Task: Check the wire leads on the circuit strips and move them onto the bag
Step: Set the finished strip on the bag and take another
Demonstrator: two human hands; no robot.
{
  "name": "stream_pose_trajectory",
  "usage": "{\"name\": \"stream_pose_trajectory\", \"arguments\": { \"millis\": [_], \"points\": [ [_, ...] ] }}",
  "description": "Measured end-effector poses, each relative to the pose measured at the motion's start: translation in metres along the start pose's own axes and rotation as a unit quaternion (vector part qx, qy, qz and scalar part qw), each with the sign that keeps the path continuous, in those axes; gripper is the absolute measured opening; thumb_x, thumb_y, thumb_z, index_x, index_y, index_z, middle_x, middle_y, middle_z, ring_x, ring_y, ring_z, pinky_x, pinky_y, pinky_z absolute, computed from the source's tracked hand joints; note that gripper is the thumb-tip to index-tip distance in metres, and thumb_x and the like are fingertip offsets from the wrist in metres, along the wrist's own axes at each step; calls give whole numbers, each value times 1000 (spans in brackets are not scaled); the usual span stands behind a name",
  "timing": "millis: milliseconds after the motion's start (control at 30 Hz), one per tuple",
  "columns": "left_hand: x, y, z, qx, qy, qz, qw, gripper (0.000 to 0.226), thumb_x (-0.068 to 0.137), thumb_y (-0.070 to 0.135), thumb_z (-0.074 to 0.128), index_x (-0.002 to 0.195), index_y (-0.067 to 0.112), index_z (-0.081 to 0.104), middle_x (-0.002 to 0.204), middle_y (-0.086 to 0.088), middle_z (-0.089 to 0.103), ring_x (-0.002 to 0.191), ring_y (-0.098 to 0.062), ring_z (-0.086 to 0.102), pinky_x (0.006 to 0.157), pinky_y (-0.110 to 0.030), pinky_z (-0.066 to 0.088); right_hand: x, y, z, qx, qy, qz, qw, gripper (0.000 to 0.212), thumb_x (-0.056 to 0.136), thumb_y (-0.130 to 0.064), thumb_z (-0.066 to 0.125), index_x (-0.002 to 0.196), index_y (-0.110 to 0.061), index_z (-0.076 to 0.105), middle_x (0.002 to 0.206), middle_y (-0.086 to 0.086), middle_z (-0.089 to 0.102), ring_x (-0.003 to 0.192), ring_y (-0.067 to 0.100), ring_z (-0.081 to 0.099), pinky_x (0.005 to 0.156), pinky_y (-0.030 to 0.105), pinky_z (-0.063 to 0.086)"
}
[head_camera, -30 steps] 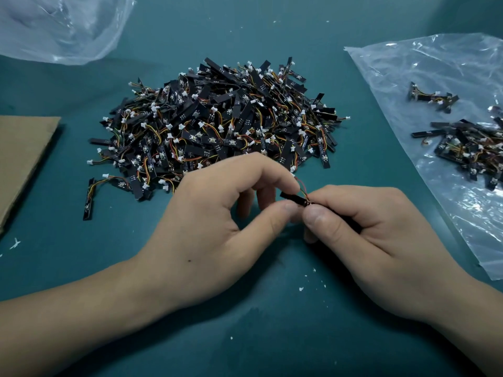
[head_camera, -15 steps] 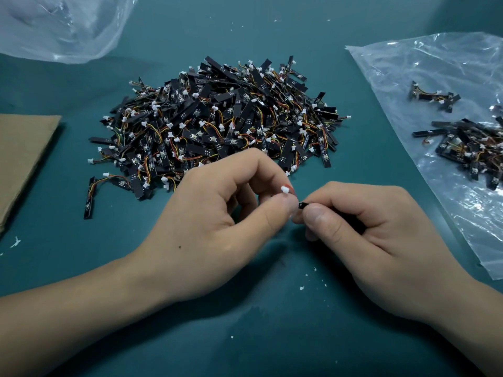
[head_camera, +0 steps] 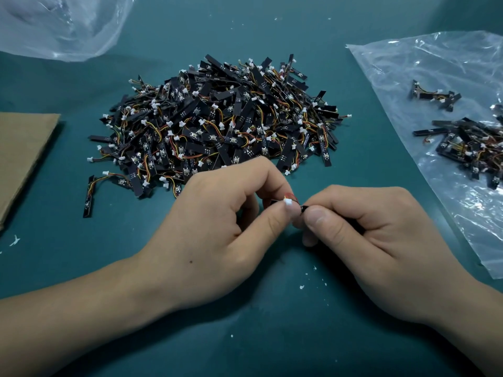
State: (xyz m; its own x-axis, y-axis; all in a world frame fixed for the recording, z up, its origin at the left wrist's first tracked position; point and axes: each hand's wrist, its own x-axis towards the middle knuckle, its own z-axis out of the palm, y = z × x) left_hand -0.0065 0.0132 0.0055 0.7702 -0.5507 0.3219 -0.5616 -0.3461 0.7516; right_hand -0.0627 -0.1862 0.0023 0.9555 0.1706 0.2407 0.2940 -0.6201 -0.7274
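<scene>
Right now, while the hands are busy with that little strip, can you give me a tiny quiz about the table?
1. True or false: a few strips already lie on the bag at the right.
2. The big heap of circuit strips rests on: A a plate, B the green table, C a tray.
3. Fill in: the held strip has a white connector pinched by the ___ hand.
Key: 1 true; 2 B; 3 left hand.

Black circuit strips (head_camera: 223, 126) with orange-yellow leads on a teal table (head_camera: 272, 336).
</scene>
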Motion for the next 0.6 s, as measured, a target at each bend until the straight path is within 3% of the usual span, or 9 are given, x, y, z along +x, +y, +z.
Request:
{"name": "stream_pose_trajectory", "arguments": {
  "millis": [267, 500, 600],
  "points": [
    [0, -1, 1, -9, 17, -17, 1000, 11, 90, 28, 70, 81, 26, 65, 64, 26, 56, 55, 3, 53, 54, -2, 32, -2, 0, 2, 46, 24, 30, 998, 12, 95, -45, 58, 103, -35, 61, 82, -5, 72, 65, 19, 65, 59, 32, 50],
    [0, -1, 1, -38, 20, -19, 999, 5, 90, 28, 70, 92, 27, 65, 69, 19, 58, 51, -4, 51, 52, -6, 34, -3, 2, 2, 46, 31, 34, 998, 11, 96, -46, 56, 94, -35, 55, 77, 3, 70, 58, 24, 58, 54, 40, 47],
    [1, -1, 1, -41, 15, -20, 999, 9, 90, 27, 69, 86, 26, 62, 67, 20, 56, 50, -3, 49, 51, -7, 33, -3, 2, 1, 49, 21, 37, 998, 11, 96, -47, 53, 95, -36, 52, 79, 4, 71, 59, 25, 58, 55, 43, 47]
  ]
}}
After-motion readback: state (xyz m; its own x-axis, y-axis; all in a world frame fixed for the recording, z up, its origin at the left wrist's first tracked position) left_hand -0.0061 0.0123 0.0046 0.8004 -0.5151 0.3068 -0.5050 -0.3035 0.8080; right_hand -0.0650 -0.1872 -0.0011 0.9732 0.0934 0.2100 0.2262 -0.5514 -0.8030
